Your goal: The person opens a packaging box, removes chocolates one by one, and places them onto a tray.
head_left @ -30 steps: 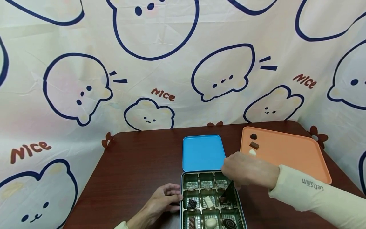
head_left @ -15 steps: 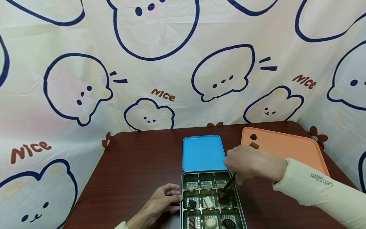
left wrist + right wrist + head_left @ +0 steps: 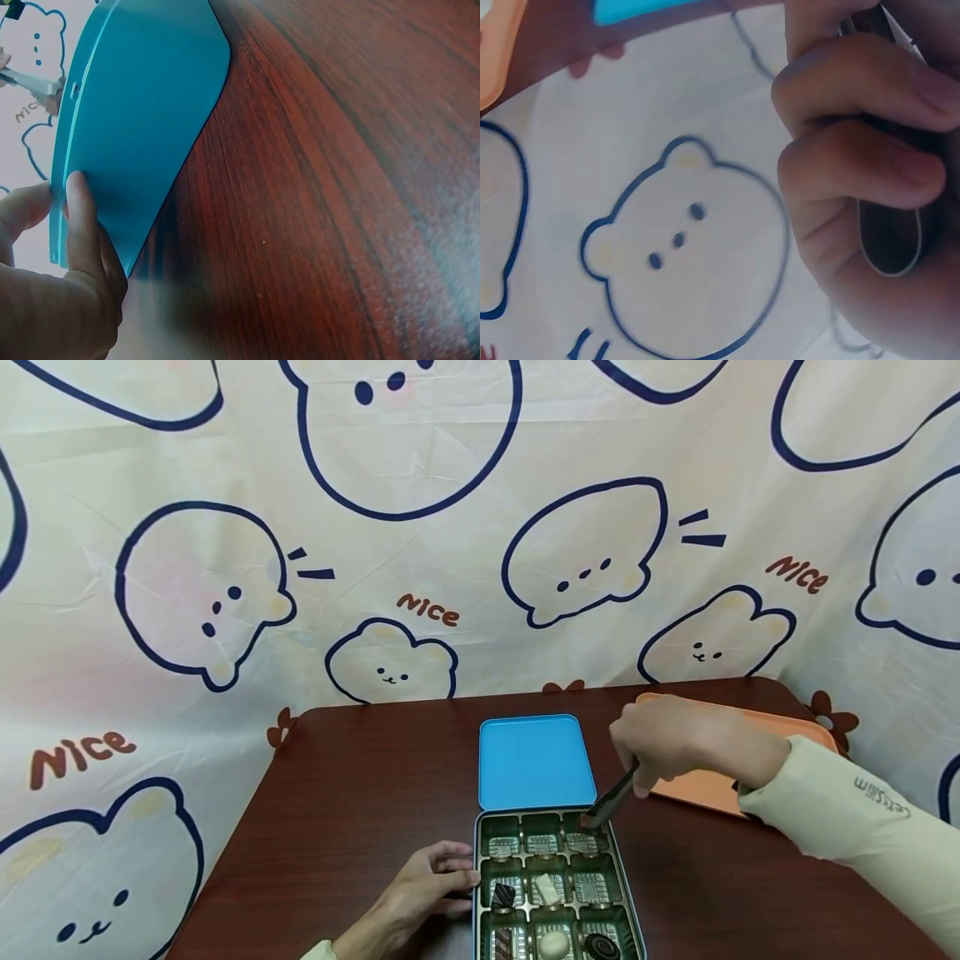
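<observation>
My right hand (image 3: 678, 743) grips dark tongs (image 3: 615, 795), their tips over the back right compartment of the tin box (image 3: 636, 920). A small brown chocolate (image 3: 586, 821) shows at the tips. In the right wrist view, curled fingers wrap the tongs' rounded handle (image 3: 891, 244). My left hand (image 3: 427, 885) rests against the tin's left side. The left wrist view has its straight fingers on the blue outer wall (image 3: 142, 97) and the thumb at the rim. Inside the tin lie a dark striped chocolate (image 3: 503, 895), a white bar (image 3: 547, 888), a white round piece (image 3: 554, 945) and a dark swirl (image 3: 602, 947).
Behind the tin lies its blue lid (image 3: 534, 762), open and flat on the brown table (image 3: 375, 777). An orange tray (image 3: 705, 789) sits at the back right, partly covered by my right arm. A patterned cloth (image 3: 465, 543) hangs behind the table.
My right hand has moved up and right with the tongs, lifting the brown chocolate from the middle right compartment toward the back right one. The left hand has stayed in place.
</observation>
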The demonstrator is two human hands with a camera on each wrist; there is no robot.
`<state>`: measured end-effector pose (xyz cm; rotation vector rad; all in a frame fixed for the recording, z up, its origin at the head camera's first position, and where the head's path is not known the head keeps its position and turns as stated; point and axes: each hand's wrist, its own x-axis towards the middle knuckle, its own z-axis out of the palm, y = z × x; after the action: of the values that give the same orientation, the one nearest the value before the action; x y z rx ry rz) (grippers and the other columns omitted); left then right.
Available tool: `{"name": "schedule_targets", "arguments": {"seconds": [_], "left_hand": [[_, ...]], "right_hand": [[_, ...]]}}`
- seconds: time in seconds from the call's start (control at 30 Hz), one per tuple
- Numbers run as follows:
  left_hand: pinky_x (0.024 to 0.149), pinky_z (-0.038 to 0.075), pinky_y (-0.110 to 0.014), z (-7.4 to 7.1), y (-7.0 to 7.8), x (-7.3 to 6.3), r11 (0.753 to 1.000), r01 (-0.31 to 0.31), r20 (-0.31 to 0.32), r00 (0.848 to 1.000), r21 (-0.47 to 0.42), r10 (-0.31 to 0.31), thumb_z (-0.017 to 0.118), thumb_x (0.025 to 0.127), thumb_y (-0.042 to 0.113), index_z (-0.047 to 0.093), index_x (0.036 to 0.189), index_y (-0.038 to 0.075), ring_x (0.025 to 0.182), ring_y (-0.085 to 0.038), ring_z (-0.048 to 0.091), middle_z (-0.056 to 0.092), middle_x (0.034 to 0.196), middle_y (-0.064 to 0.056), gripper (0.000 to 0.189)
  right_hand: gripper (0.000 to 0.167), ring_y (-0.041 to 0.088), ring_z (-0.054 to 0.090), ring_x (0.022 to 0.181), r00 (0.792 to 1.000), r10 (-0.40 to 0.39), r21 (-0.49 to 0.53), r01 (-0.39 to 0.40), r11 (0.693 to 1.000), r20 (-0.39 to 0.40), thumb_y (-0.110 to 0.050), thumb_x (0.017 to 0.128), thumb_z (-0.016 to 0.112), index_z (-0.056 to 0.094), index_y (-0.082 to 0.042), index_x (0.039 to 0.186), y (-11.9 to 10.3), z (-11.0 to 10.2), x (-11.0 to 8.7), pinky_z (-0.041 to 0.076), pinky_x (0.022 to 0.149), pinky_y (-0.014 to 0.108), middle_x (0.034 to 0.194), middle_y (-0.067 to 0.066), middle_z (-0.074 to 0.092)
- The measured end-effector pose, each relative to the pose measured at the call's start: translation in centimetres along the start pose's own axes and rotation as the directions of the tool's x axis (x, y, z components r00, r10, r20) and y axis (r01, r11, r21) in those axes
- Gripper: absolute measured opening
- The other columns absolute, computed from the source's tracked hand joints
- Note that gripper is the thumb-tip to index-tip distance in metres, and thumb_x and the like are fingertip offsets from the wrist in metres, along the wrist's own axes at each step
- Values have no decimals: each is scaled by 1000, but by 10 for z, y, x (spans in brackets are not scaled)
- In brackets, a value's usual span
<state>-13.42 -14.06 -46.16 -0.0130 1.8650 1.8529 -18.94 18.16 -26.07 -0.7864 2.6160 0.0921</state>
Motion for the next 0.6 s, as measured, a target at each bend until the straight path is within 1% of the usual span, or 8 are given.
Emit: {"name": "schedule_targets", "arguments": {"seconds": [0.1, 0.23, 0.33, 0.53, 0.6], "left_hand": [[73, 62, -35, 0, -1, 0, 1000, 0, -1, 1000, -4, 0, 71, 89, 3, 50, 131, -9, 87, -16, 65, 61, 112, -15, 49], [71, 62, -32, 0, -2, -1, 1000, -5, 2, 1000, -11, 5, 71, 88, 2, 50, 130, -9, 88, -16, 65, 62, 112, -14, 48], [71, 62, -31, 0, -2, -1, 1000, -6, 2, 1000, -11, 6, 71, 88, 3, 50, 130, -9, 88, -16, 65, 62, 112, -13, 48], [71, 62, -32, -1, 0, -1, 1000, -5, 3, 1000, -14, 5, 71, 89, 3, 49, 131, -9, 88, -16, 65, 61, 113, -14, 49], [71, 62, -32, -1, 0, -1, 1000, -5, 4, 1000, -15, 5, 71, 89, 3, 49, 131, -9, 88, -16, 65, 61, 113, -15, 49]], "right_hand": [[8, 8, 59, 53, 999, 33, 26, -33, 999, 22, -23, 81, 83, 76, -21, 79, 18, -4, 2, 50, 52, 25, 61, -7, 62], [12, 11, 58, 55, 996, 72, 79, -75, 994, 43, -22, 84, 81, 74, -19, 74, 44, -6, 5, 45, 51, 25, 59, -4, 62], [14, 12, 57, 56, 995, 94, 100, -97, 990, 37, -23, 85, 79, 73, -17, 74, 67, -7, 5, 43, 52, 25, 59, -3, 62], [15, 13, 54, 58, 985, 170, 80, -170, 982, 6, -24, 87, 77, 72, -14, 77, 110, -3, 3, 43, 54, 27, 60, -2, 61], [17, 13, 52, 56, 981, 193, 84, -192, 978, 1, -22, 87, 77, 71, -13, 74, 125, 1, 3, 41, 53, 25, 59, -2, 60]]}}
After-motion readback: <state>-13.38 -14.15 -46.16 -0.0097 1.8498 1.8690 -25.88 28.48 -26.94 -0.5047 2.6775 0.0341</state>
